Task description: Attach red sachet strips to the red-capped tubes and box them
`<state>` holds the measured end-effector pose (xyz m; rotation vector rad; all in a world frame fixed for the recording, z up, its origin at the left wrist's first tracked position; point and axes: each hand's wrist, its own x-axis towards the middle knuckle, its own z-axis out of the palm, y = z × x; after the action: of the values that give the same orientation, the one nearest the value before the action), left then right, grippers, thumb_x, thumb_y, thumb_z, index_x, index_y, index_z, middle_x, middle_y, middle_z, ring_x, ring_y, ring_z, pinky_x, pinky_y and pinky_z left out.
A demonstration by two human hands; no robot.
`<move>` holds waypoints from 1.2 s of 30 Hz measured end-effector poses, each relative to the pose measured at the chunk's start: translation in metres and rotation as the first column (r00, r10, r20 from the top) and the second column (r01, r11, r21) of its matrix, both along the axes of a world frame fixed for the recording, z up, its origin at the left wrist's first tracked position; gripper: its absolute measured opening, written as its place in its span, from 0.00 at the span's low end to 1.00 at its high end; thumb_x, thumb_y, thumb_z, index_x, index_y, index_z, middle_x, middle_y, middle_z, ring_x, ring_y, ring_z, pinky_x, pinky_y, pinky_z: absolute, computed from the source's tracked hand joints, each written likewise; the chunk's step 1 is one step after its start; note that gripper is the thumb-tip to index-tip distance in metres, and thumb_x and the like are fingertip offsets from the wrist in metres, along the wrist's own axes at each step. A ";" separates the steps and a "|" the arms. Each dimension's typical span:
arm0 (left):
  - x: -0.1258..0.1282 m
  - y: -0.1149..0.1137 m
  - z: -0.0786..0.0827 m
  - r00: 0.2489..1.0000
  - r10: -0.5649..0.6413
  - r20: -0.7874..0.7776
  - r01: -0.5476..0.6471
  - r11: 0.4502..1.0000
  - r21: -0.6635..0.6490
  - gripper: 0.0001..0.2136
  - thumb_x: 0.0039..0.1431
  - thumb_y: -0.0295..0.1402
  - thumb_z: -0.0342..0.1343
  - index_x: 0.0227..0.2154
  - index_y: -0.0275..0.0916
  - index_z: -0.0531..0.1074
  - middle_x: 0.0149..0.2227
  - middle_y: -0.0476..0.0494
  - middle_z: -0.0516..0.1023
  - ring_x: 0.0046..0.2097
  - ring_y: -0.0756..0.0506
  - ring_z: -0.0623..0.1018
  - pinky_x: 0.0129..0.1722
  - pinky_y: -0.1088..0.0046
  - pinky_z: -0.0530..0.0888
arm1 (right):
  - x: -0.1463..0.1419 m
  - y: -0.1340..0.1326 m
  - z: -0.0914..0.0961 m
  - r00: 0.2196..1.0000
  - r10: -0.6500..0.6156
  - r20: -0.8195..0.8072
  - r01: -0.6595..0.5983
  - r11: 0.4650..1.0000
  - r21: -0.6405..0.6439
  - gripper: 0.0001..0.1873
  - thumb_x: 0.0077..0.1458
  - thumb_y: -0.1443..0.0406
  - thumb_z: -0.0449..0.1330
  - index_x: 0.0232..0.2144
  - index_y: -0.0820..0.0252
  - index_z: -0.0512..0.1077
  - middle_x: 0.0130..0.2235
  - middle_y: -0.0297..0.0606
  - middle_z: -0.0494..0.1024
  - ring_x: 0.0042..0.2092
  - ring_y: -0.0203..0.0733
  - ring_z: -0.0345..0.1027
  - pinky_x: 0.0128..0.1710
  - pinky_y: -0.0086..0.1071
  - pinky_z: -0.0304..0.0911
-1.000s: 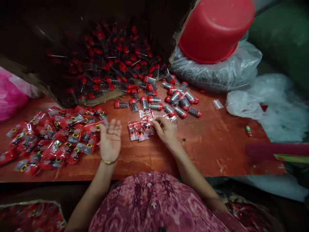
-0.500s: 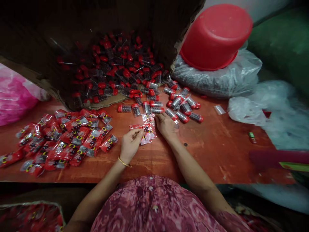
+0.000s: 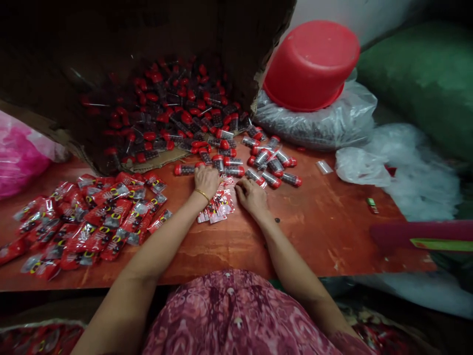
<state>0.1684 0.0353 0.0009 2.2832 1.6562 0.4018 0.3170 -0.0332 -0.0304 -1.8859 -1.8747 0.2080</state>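
Observation:
My left hand (image 3: 206,179) reaches forward over a small stack of red sachets (image 3: 218,205) and rests knuckles-up on a red-capped clear vial (image 3: 202,167) at the edge of the vial heap (image 3: 221,148); its fingers curl down round the vial. My right hand (image 3: 252,194) lies beside the sachets with its fingers bent, pinching the top edge of one sachet. A gold bangle sits on my left wrist.
A big spread of filled red sachets (image 3: 88,217) covers the table's left. A tipped cardboard box (image 3: 148,74) spills vials. A red basin (image 3: 312,64) rests on a plastic bag (image 3: 321,121). Clear bags (image 3: 402,167) lie right; a pink bag (image 3: 18,158) sits far left.
My left hand, open and palm-up a second ago, went to the small sachets and then reached forward to the vials. My right hand stayed by the sachets.

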 end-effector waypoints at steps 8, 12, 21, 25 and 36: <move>-0.006 -0.010 0.017 0.900 0.086 0.427 -0.024 0.989 -0.149 0.11 0.49 0.37 0.57 0.17 0.38 0.69 0.22 0.47 0.71 0.28 0.47 0.69 0.32 0.70 0.61 | -0.009 -0.011 0.016 0.758 -0.050 -0.651 0.017 0.998 -0.057 0.19 0.55 0.52 0.51 0.32 0.60 0.73 0.30 0.38 0.76 0.31 0.39 0.68 0.32 0.30 0.61; 0.002 -0.039 0.018 0.672 0.200 0.713 -0.146 0.980 -0.137 0.11 0.52 0.38 0.54 0.19 0.38 0.68 0.20 0.51 0.68 0.26 0.51 0.67 0.29 0.75 0.62 | -0.031 -0.025 0.029 0.368 -0.164 -0.915 -0.086 0.974 -0.209 0.26 0.48 0.43 0.52 0.27 0.59 0.70 0.22 0.32 0.71 0.25 0.35 0.65 0.24 0.27 0.59; 0.012 -0.077 0.009 0.350 0.384 0.854 0.091 0.894 -0.439 0.14 0.49 0.43 0.57 0.28 0.36 0.73 0.27 0.48 0.75 0.29 0.51 0.72 0.31 0.76 0.68 | -0.035 -0.037 0.014 0.458 -0.117 -0.881 0.068 0.993 -0.097 0.23 0.50 0.46 0.54 0.19 0.58 0.61 0.18 0.27 0.61 0.22 0.31 0.54 0.22 0.27 0.54; 0.001 -0.078 0.019 0.406 0.490 0.772 0.299 0.727 -0.619 0.18 0.40 0.47 0.62 0.20 0.35 0.72 0.18 0.50 0.71 0.22 0.52 0.69 0.23 0.78 0.65 | -0.017 -0.043 0.021 0.597 0.032 -0.802 -0.100 0.994 -0.034 0.23 0.54 0.48 0.50 0.18 0.58 0.60 0.19 0.28 0.60 0.22 0.31 0.53 0.22 0.27 0.51; -0.006 -0.079 0.022 0.267 0.704 0.658 0.246 0.610 -0.753 0.18 0.30 0.43 0.68 0.18 0.34 0.69 0.16 0.52 0.70 0.18 0.56 0.67 0.19 0.80 0.63 | 0.023 -0.009 0.035 0.859 0.185 -0.477 -0.238 0.970 -0.053 0.22 0.61 0.55 0.45 0.23 0.60 0.68 0.23 0.34 0.69 0.27 0.36 0.59 0.27 0.29 0.54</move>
<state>0.1622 -0.0438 0.0231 0.6698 1.0952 0.7607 0.3396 -0.0425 0.0041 -1.5093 -1.7455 0.7855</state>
